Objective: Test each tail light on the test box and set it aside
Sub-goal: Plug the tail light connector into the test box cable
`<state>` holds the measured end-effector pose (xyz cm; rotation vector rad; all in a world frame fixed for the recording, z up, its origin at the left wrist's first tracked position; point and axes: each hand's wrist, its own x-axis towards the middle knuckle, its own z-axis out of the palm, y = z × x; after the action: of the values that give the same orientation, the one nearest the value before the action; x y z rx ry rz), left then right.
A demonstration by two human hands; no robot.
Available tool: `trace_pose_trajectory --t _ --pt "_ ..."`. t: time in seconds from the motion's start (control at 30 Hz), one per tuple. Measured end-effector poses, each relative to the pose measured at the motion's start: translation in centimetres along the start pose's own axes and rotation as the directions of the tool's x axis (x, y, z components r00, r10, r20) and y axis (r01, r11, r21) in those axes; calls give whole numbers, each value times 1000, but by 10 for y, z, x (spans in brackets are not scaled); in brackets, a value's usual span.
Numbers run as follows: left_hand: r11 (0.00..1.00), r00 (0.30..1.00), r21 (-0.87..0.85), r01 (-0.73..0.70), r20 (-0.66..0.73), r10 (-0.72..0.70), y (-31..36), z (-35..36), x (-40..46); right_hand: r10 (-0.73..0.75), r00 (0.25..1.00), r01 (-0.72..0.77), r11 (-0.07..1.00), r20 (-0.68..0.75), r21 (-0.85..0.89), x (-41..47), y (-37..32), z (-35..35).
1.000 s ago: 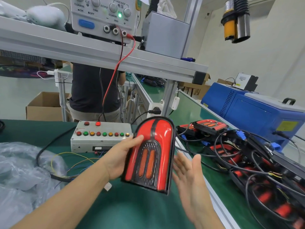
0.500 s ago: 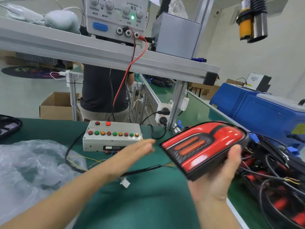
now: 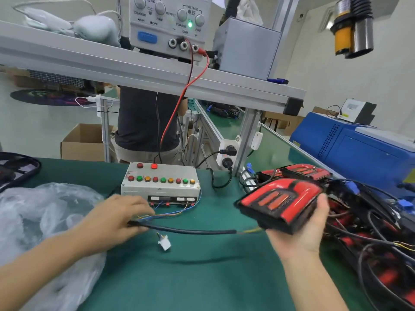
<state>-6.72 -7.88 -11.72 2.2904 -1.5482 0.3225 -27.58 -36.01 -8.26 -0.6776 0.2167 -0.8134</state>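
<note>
The right hand (image 3: 302, 230) holds a red tail light (image 3: 278, 202) from below, palm up, above the right side of the green desk (image 3: 202, 277). Its fingers are curled round the light's far edge, with the thumb (image 3: 323, 204) up against the end nearest the pile. The light lies tilted, lens up, with two orange strips showing in its dark centre.

The left hand (image 3: 116, 221) rests low on the desk just in front of the test box (image 3: 160, 184). Its fingers are bent down and close round the black cable (image 3: 190, 231) at its left end; thin blue and yellow wires fan out beside the fingertips toward the box's front sockets. The cable runs right across the desk toward the light. A small white plug (image 3: 165, 243) lies on the desk just below the cable.

The test box stands at the back of the desk, with a row of red, green and amber buttons on top and two red ones behind them. A red lead (image 3: 179, 102) climbs from behind it to the power supply (image 3: 170, 21) on the shelf above, where a green lamp glows.

On the right lies a pile of lights (image 3: 301, 172) tangled in black cables. Crumpled clear plastic (image 3: 40, 212) lies at the left, under the left forearm. A person in a dark shirt (image 3: 146, 122) stands behind the desk.
</note>
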Motion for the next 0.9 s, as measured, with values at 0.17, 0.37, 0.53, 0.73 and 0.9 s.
trace_pose_trajectory --t 0.17,0.37,0.53,0.73,0.9 --pt "999 987 27 -43 -157 46 5 -35 9 249 954 -266 960 -166 -87 14 19 -37" --pt "998 996 39 56 66 -59 -15 -34 1 338 897 -417 859 -284 -296 26 32 -47" --pt "999 995 7 41 87 -41 -18 -30 -7 275 887 -434 772 -371 -465 41 26 -52" --pt "998 999 50 39 16 -40 -21 -21 -11 213 878 -479 423 -430 -769 49 10 -56" --pt "979 986 -118 166 -7 -168 -24 -30 -23 184 883 -466 232 -432 -854 51 12 -57"
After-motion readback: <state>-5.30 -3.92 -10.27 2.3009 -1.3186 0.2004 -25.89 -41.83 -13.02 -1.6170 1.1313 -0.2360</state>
